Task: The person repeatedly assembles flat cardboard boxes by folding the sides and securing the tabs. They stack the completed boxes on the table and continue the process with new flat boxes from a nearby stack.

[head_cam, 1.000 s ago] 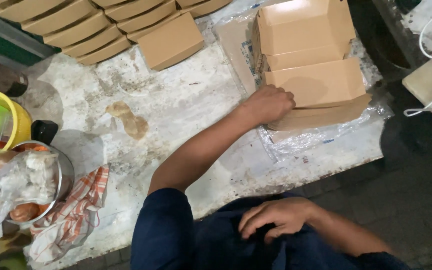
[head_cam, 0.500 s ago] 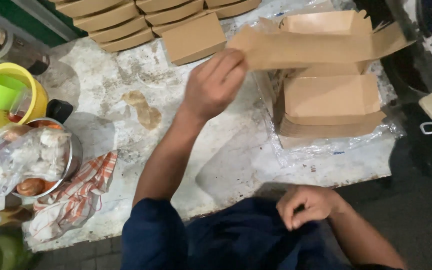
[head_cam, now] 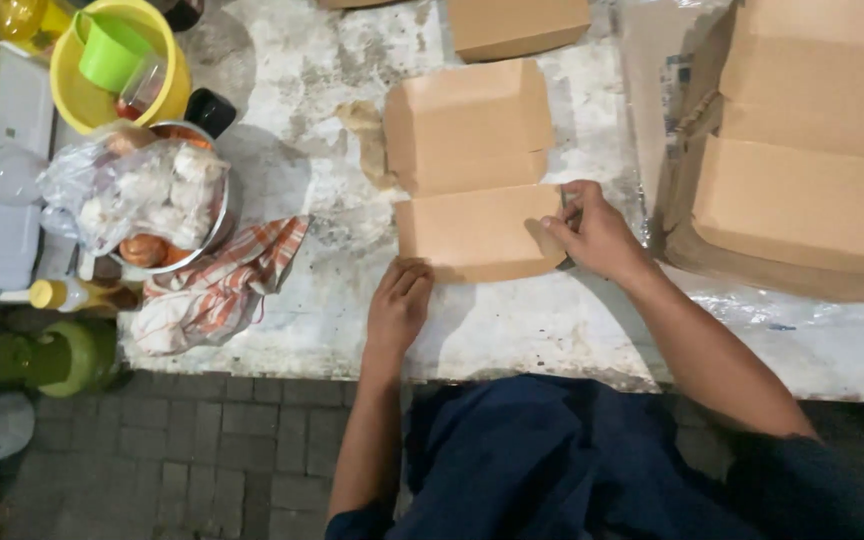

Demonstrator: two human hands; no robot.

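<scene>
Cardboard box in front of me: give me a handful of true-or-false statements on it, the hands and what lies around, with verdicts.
1. The flat brown box lies on the table between both hands. True.
2. The right hand grips the box's right edge. True.
3. The left hand is lifted clear of the table. False: it rests on the table at the box's lower left corner.
4. A striped cloth lies left of the box. True.
5. The stack of unfolded boxes sits on the left. False: it is on the right.
6. The yellow bowl is empty. False: a green cup stands in it.
</scene>
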